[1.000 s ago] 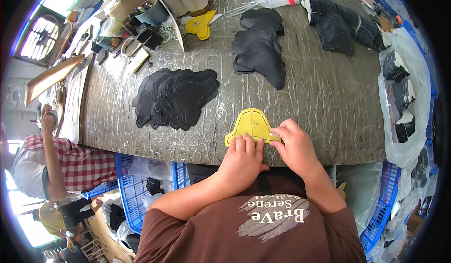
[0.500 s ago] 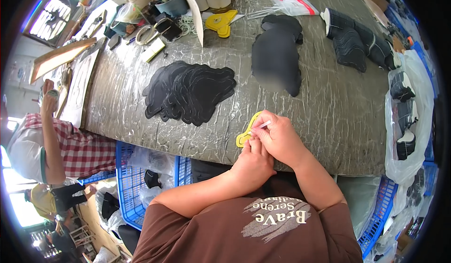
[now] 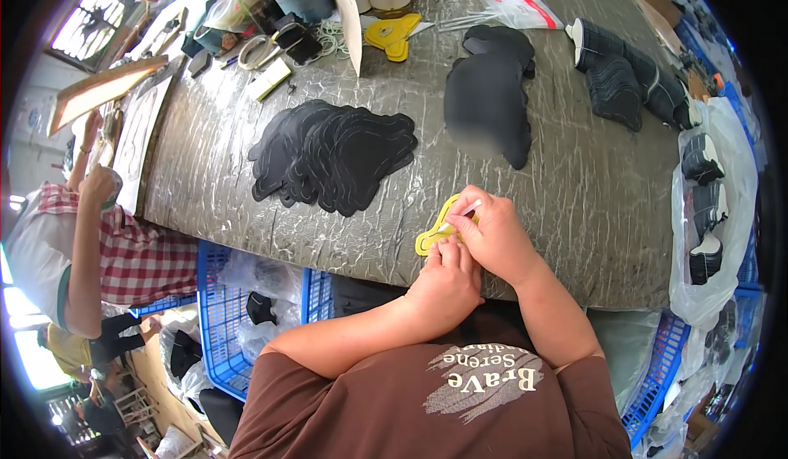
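Note:
A yellow template [image 3: 425, 242] with narrow slots lies near the front edge of the table. My right hand [image 3: 502, 233] pinches a slim white marking pen [image 3: 470, 209], its tip down at the template. With curled fingers, my left hand [image 3: 443, 285] holds the template's near edge, just below the right hand. Whatever lies beneath the template is mostly hidden by it and my hands. Beyond my hands to the left spreads a fanned pile of black cut pieces [image 3: 328, 151] with pale line markings. Another black stack [image 3: 488, 102] lies farther off, ahead of my right hand.
Rolled black bundles [image 3: 624, 69] lie at the far right, beside a plastic bag [image 3: 735, 188] of more black pieces. Another yellow template [image 3: 394, 36], tubs [image 3: 305, 0] and cord occupy the far left. A person in a checked apron [image 3: 148, 254] works there. Blue crates [image 3: 222, 319] stand below the table.
The pen tip has shifted slightly along the template, with my right hand tilted a little differently. My left hand stays at the near edge. The other person's arms have moved lower.

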A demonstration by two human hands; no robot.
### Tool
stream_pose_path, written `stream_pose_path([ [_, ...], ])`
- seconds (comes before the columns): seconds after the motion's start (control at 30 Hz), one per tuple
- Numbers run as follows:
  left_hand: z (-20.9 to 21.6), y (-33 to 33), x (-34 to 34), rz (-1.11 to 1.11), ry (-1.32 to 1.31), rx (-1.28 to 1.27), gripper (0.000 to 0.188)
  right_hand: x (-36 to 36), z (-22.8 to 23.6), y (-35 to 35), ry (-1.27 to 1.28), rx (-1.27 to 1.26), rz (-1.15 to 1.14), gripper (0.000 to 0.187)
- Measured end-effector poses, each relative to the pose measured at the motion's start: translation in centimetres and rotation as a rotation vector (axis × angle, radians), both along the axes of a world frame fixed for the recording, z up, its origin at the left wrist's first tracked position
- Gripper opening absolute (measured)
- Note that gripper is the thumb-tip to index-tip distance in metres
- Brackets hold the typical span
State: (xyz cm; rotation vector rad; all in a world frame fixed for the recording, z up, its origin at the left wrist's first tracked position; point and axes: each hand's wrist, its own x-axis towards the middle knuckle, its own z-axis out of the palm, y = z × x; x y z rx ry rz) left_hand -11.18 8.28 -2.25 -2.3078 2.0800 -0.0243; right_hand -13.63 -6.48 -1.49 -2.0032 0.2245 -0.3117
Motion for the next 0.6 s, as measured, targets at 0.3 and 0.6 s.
stream_pose_path([
  [0.3,-0.3,0.1,-0.1,0.009,-0.013,-0.009,0.079,0.9,-0.3,-0.8,-0.063,0.005,-0.094,0.011],
  [0.6,-0.2,0.1,-0.1,0.007,-0.023,0.002,0.077,1.1,-1.4,-1.2,-0.146,-0.059,-0.248,0.01],
])
